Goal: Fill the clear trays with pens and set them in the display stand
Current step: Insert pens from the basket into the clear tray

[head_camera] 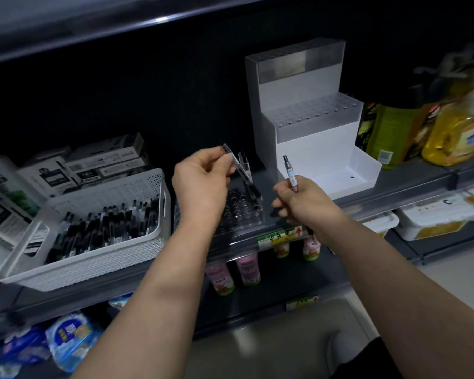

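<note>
A clear tray (244, 212) with rows of round holes lies on the shelf between my hands; one or two pens (244, 162) stand at its far side. My left hand (200, 184) grips a clear black-tipped pen (242, 173), slanted down over the tray. My right hand (301, 201) holds another pen (290, 170) upright, just right of the tray. A white stepped display stand (312, 127) rises behind, with two frosted hole trays (312, 110) on its upper steps and an empty bottom bin (348, 179). A white basket (99, 228) full of black pens sits at left.
Pen boxes (93, 165) are stacked behind the basket. Yellow and green bottles (435, 127) crowd the shelf right of the stand. A yellow price label (281, 236) marks the shelf edge; small drink bottles (246, 269) and blue packs (69, 335) fill lower shelves.
</note>
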